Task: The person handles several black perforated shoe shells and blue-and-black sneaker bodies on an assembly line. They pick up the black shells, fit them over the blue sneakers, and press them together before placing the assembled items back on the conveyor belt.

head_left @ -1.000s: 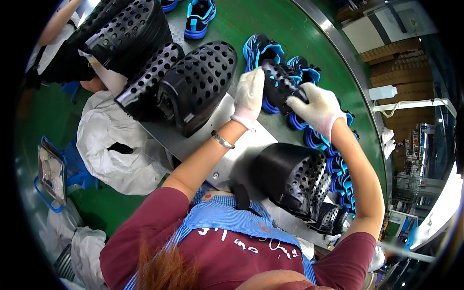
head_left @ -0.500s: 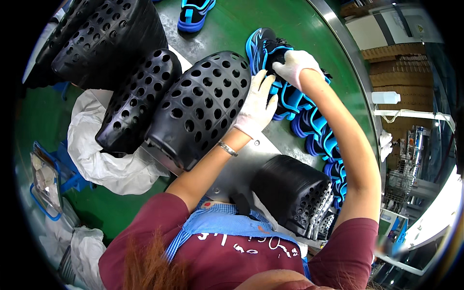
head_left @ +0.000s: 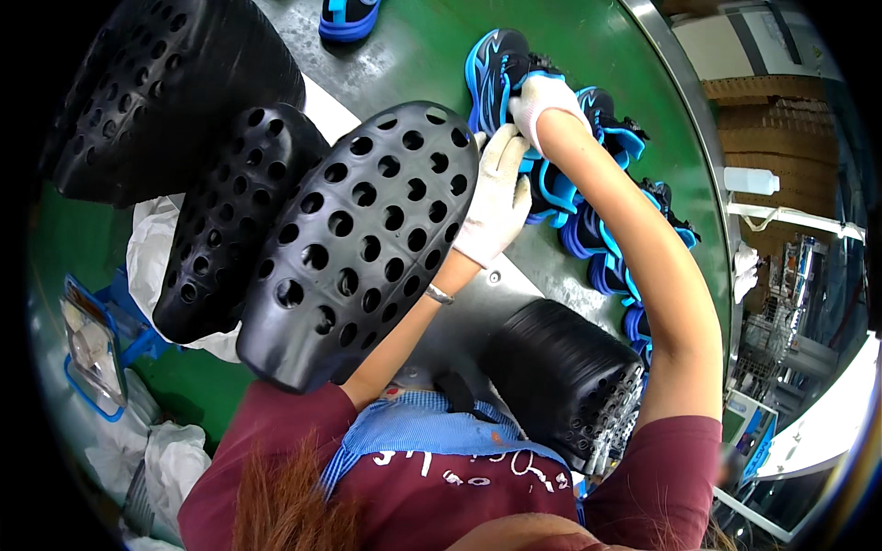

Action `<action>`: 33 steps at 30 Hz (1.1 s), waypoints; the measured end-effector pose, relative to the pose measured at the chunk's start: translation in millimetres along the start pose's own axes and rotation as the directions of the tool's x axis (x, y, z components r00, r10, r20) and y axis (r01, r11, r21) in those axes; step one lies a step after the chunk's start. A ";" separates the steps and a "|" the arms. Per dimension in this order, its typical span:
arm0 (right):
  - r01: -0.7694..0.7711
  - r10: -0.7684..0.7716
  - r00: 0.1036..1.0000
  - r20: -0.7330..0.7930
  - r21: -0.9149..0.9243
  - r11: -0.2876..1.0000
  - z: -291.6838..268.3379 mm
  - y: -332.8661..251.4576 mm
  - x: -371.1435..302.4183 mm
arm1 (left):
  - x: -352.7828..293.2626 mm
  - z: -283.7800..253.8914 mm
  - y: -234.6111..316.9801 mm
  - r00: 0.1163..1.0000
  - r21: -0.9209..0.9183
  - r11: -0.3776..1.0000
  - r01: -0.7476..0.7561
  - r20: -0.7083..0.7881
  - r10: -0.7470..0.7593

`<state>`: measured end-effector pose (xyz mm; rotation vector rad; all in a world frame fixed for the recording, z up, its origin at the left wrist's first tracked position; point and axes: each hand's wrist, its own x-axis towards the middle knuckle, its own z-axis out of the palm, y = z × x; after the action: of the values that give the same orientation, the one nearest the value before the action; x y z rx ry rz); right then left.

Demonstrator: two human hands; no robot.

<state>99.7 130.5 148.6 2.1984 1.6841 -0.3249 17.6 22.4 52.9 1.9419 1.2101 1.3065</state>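
Note:
A black sports shoe with blue sole and trim (head_left: 493,81) lies on the table ahead of my hands. My right hand (head_left: 548,103), in a white glove, is closed at the shoe's collar; its fingertips are partly hidden. Just below, my gloved left hand (head_left: 496,197) has its fingers stretched out toward the heel end of that shoe. A large black perforated plastic shell (head_left: 367,220) covers part of my left hand and forearm. Beside it leans a narrower perforated shell (head_left: 234,216).
More matching shoes (head_left: 588,230) run in a row down the right side. Stacked black shells stand at the upper left (head_left: 184,101) and near my body (head_left: 560,367). Another shoe (head_left: 349,20) sits at the far edge. White bagging (head_left: 152,248) and a blue-framed container (head_left: 92,340) are at left.
My right hand has moved left and up, farther over the shoe's collar. The large shell now appears lower and bigger, hiding more of my left hand and forearm. The view has shifted slightly.

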 end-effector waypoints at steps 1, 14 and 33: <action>0.023 -0.023 1.000 0.012 -0.015 1.000 -0.9 -0.1 1.7 | 0.5 -0.4 0.4 0.999 0.012 1.000 0.012 0.036 -0.012; 0.136 -0.136 0.990 -0.027 -0.001 0.991 -5.5 9.2 5.0 | 1.6 2.2 -3.4 0.994 0.008 0.999 -0.039 -0.102 0.039; 0.131 0.018 0.899 -0.439 0.306 0.943 -45.7 156.8 -309.1 | 6.9 9.5 -28.8 0.993 -0.043 0.993 -0.113 -0.038 0.111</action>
<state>167.0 -159.8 331.3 2.6218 2.0568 -0.1372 15.8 42.9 29.6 1.9869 1.0920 1.4178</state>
